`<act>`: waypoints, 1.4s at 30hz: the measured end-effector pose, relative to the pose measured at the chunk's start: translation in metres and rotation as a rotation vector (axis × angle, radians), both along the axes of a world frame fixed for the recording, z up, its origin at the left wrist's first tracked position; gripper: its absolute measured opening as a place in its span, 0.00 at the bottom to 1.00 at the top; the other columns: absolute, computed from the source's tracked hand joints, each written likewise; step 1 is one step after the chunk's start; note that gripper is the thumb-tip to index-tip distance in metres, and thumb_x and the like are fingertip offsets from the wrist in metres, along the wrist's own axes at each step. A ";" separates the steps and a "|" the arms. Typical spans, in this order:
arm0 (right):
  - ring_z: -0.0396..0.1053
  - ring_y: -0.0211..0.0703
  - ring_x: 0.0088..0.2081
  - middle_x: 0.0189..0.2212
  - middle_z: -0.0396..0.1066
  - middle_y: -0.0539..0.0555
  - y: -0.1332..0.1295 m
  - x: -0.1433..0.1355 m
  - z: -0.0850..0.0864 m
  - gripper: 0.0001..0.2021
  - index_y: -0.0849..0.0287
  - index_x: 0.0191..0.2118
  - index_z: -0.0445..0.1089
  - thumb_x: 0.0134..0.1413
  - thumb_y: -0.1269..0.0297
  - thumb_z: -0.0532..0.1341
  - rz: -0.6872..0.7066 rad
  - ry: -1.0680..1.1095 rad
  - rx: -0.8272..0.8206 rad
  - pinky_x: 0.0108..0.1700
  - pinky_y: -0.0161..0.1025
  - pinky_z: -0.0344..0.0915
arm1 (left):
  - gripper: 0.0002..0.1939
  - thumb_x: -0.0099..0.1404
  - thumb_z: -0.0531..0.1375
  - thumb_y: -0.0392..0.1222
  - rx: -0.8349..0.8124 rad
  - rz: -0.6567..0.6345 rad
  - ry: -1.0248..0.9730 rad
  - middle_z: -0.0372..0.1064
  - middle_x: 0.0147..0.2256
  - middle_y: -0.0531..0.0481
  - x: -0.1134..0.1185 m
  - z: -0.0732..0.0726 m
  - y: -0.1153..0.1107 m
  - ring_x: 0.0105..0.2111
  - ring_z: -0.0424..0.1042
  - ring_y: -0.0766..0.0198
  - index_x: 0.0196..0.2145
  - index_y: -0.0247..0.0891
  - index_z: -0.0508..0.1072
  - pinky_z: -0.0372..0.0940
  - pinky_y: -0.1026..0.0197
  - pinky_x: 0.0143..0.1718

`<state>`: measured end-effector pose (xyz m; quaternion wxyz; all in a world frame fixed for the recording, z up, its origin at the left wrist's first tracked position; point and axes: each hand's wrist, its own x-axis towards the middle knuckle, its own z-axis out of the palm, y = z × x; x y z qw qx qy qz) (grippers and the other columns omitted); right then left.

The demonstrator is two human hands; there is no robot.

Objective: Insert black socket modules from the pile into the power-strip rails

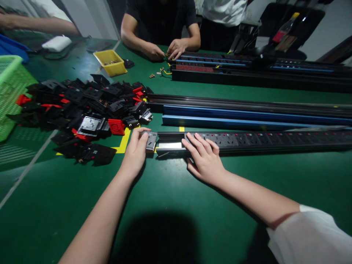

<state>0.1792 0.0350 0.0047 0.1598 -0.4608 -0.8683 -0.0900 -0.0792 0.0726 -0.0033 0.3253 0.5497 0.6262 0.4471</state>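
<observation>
Between the thumb and fingers of my left hand (136,150) is a black socket module (151,141), held just off the left end of a long black metal channel (172,152). A row of like socket modules (250,139) fills the channel toward the right. My right hand (205,156) lies with fingers spread over the leftmost modules in that row, its thumb by the channel's near side. A short stretch of bare, shiny channel floor shows between the held module and the row. To the left is a heap of loose black and red socket modules (93,97).
Behind the channel lie blue rails (220,116) and black rails (220,101). A yellow tray (111,63) of small parts and a green basket (11,91) stand left. Across the green table (165,205), a co-worker's hands (167,50) handle small parts beside more channels.
</observation>
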 end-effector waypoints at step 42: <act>0.47 0.49 0.71 0.71 0.50 0.53 -0.001 -0.001 0.000 0.32 0.54 0.71 0.52 0.63 0.59 0.56 -0.030 -0.053 0.020 0.66 0.48 0.42 | 0.13 0.66 0.55 0.51 0.011 0.208 -0.235 0.70 0.38 0.49 0.010 -0.007 0.000 0.38 0.71 0.59 0.41 0.42 0.69 0.68 0.58 0.39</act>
